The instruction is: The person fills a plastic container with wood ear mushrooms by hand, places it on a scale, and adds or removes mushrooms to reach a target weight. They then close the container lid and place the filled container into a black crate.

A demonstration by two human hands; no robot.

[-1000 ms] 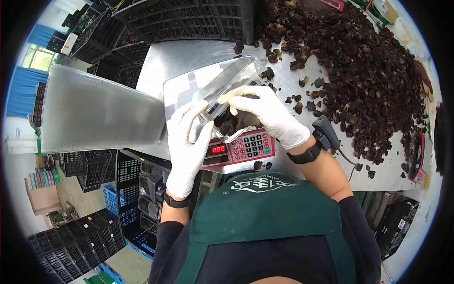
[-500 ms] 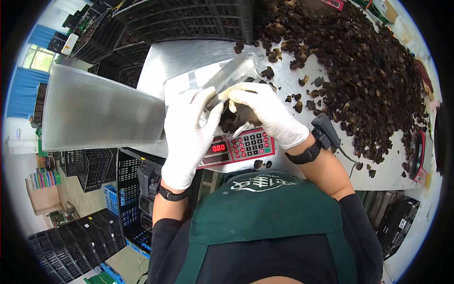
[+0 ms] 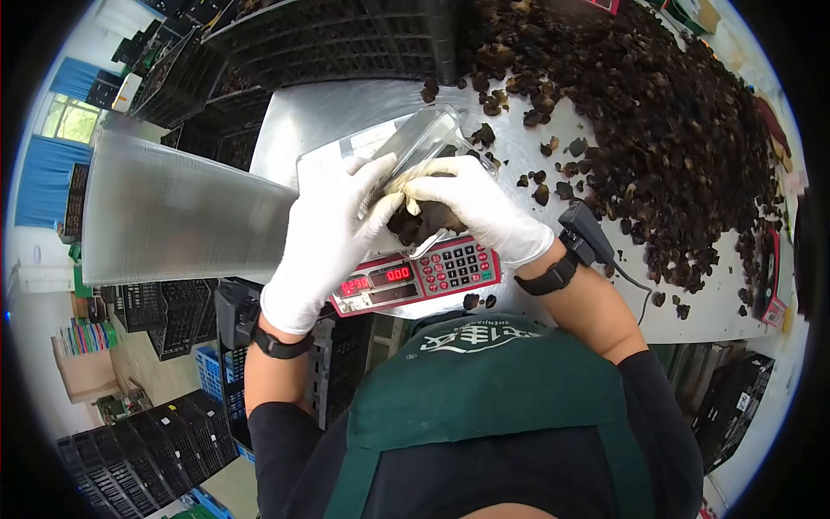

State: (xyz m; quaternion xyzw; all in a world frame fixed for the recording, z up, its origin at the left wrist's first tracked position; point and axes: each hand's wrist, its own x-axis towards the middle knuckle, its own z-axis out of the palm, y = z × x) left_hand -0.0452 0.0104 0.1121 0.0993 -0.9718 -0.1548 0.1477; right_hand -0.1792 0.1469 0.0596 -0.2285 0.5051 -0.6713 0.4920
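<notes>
A clear plastic clamshell box [image 3: 424,143] sits over the scale with its lid raised on the far side. Dark wood ear mushrooms [image 3: 422,225] fill its near half. My left hand [image 3: 333,229], in a white glove, is closed on the box's left side. From the right, my gloved right hand [image 3: 475,203] curls its fingers over the box's middle edge, close to my left fingertips; the exact grip is partly hidden. Below the box is a red-framed scale [image 3: 458,268], its lit displays reading 0.290 and 0.00.
A large heap of wood ear mushrooms [image 3: 657,130] covers the table's right side, with loose pieces scattered around. A stack of clear plastic boxes [image 3: 181,212] lies left. A black crate [image 3: 337,43] stands at the back. Another red device [image 3: 768,285] is at the far right.
My left wrist and forearm have swung outward to the left, uncovering the 0.290 display. The raised lid has shifted slightly left and nearer. My right hand has moved slightly left.
</notes>
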